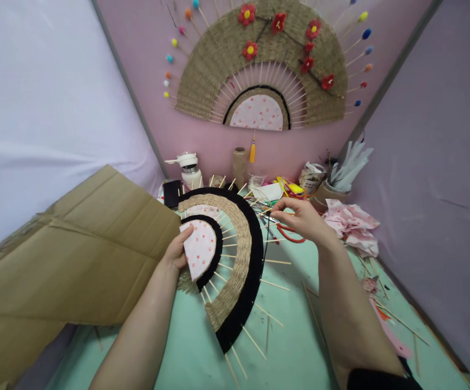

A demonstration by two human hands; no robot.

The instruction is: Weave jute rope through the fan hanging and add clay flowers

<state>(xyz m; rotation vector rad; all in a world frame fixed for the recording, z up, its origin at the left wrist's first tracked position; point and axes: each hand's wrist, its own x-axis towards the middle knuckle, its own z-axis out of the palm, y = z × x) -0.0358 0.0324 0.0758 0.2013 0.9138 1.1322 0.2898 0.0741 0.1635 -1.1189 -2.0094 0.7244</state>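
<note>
Woven fan (pixel 241 230) is at centre of frame, tilted over the desk (pixel 292 330). Left hand (pixel 178 250) grips its dotted pink-and-white half-round (pixel 200 246); right hand (pixel 300 218) pinches black yarn (pixel 266 238), which runs down to the fan's black outer band (pixel 256 249). Brown cardboard (pixel 97 254) at left; larger flowered fan (pixel 206 70) hangs on wall (pixel 206 143), upper centre.

Pale green table (pixel 202 338) with thin loose sticks (pixel 402 322), brown tube (pixel 239 167).

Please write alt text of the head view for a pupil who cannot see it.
A person's left hand holds a semicircular woven fan by its spotted centre while the right hand pinches a black strand near the fan's outer edge. A larger fan with red flowers hangs on the pink wall behind.
</note>
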